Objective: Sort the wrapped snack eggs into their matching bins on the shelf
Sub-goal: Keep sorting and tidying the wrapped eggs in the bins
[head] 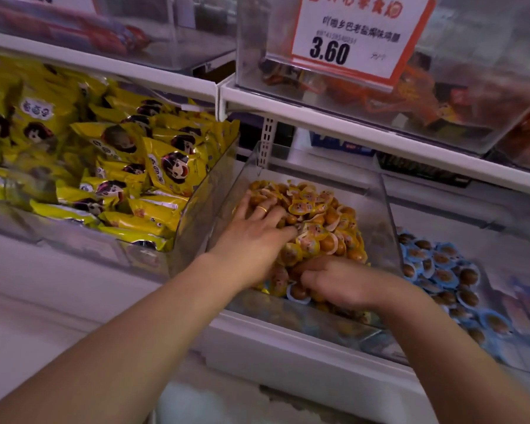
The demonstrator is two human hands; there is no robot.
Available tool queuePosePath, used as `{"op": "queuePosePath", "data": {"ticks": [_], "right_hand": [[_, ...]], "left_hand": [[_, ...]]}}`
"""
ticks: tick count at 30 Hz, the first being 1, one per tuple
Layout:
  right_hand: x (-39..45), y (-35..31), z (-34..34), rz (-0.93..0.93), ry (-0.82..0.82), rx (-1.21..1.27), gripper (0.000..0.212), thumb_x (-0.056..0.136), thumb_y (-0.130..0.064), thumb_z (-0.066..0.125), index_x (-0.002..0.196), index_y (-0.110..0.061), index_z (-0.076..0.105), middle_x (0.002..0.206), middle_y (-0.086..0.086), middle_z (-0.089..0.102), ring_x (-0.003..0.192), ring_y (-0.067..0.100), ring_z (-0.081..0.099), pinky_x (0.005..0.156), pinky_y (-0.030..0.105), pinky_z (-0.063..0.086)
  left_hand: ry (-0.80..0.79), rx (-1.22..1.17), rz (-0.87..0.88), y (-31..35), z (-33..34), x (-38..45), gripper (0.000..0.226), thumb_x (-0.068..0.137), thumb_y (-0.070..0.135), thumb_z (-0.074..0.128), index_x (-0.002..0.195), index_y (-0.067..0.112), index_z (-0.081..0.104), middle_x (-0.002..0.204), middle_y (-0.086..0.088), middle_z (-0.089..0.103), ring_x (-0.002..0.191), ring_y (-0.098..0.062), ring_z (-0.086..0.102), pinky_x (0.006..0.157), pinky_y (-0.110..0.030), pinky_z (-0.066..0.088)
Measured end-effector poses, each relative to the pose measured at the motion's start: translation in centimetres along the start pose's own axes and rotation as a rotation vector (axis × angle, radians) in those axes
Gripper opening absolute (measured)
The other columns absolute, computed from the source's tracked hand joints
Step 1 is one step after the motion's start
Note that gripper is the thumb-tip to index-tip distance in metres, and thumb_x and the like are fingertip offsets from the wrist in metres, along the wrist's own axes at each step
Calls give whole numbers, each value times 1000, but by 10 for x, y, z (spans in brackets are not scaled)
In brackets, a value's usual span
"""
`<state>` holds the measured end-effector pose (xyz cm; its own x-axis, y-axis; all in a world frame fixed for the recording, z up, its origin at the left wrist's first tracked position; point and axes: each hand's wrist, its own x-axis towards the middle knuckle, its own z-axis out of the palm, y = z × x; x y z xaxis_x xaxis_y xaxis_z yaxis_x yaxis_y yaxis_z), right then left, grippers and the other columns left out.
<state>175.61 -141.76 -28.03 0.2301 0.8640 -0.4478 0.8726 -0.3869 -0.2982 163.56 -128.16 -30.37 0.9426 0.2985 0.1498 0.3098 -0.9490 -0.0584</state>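
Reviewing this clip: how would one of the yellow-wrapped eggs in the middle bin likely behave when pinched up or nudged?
The yellow-wrapped eggs look small and rounded, so one probably lifts easily but may roll if nudged off the heap. Their wrappers look glossy, so likely slippery under the left hand. Being loosely heaped in the clear bin, neighbours would probably shift when one is pulled.

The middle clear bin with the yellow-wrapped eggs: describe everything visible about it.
The middle clear bin is a see-through, plastic-looking tray on the lower shelf, sloping down toward the camera. It holds a heap of yellow-wrapped eggs, brown under their film, with at least one blue-wrapped egg near its front. The left hand, wearing a ring, lies spread on the heap; the right hand digs in at the front. Its back half is bare.
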Motion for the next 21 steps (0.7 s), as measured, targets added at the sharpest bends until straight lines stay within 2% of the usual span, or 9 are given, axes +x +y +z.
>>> {"op": "queuePosePath", "data": {"ticks": [2, 5, 8, 9, 12, 14, 16, 19, 21], "right_hand": [[3, -3, 0, 4, 13, -18, 32, 96, -35, 45, 110, -18, 68, 120, 5, 66, 105, 21, 58, 94, 37, 48], [9, -5, 0, 28, 25, -69, 41, 89, -45, 41, 108, -20, 69, 117, 3, 68, 103, 23, 60, 92, 41, 51], [11, -5, 3, 16, 25, -19, 37, 98, -46, 41, 86, -23, 67, 105, 3, 66, 98, 22, 58, 89, 37, 48], [10, -6, 6, -10, 4, 6, 38, 100, -48, 39, 88, -24, 67, 108, 4, 65, 101, 21, 56, 90, 34, 45], [7, -13, 15, -103, -98, 32, 55, 93, -52, 28, 126, -23, 62, 135, 7, 56, 123, 24, 49, 103, 35, 39], [9, -11, 11, -74, -56, 144, 38, 90, -52, 34, 110, -35, 61, 118, -3, 61, 113, 20, 53, 89, 31, 44], [10, -7, 7, -45, -25, 164, 25, 92, -54, 43, 97, -36, 59, 101, -11, 62, 101, 15, 56, 77, 27, 44], [12, -4, 12, -36, -15, 131, 36, 89, -61, 47, 100, -31, 63, 104, -9, 66, 98, 14, 60, 85, 35, 50], [14, -5, 17, -50, -9, 178, 36, 87, -60, 49, 89, -28, 65, 87, -12, 65, 87, 10, 60, 75, 33, 49]], "left_hand": [[75, -15, -46, -3, -4, 2, 42, 85, 19, 56, 125, 28, 57, 147, -8, 37, 149, -30, 15, 118, -61, -4], [83, -89, -25, -7, -4, 1, 31, 88, 18, 52, 115, 28, 64, 146, -8, 40, 148, -30, 17, 121, -53, 0], [49, -164, 10, -8, -1, -2, 36, 88, 16, 57, 120, 31, 64, 148, -4, 41, 149, -26, 18, 121, -45, 2], [55, -232, -6, -8, -2, -4, 38, 88, 15, 57, 122, 31, 64, 148, -1, 43, 149, -23, 18, 122, -43, 2], [116, -491, -58, -6, -10, -10, 41, 87, 9, 53, 123, 27, 65, 144, 3, 47, 148, -19, 23, 121, -41, 14], [165, -608, -67, -4, -15, -19, 40, 88, 5, 52, 119, 25, 67, 141, 5, 50, 143, -16, 32, 117, -37, 26], [198, -638, -62, -3, -18, -32, 38, 90, 5, 52, 117, 26, 68, 139, 10, 51, 137, -10, 38, 113, -29, 31], [213, -622, -40, 0, -17, -49, 34, 93, 7, 51, 113, 25, 71, 137, 11, 54, 137, -4, 36, 108, -14, 24], [204, -609, -40, 1, -16, -53, 32, 94, 8, 51, 112, 26, 71, 135, 11, 55, 135, -5, 38, 107, -15, 25]]}}
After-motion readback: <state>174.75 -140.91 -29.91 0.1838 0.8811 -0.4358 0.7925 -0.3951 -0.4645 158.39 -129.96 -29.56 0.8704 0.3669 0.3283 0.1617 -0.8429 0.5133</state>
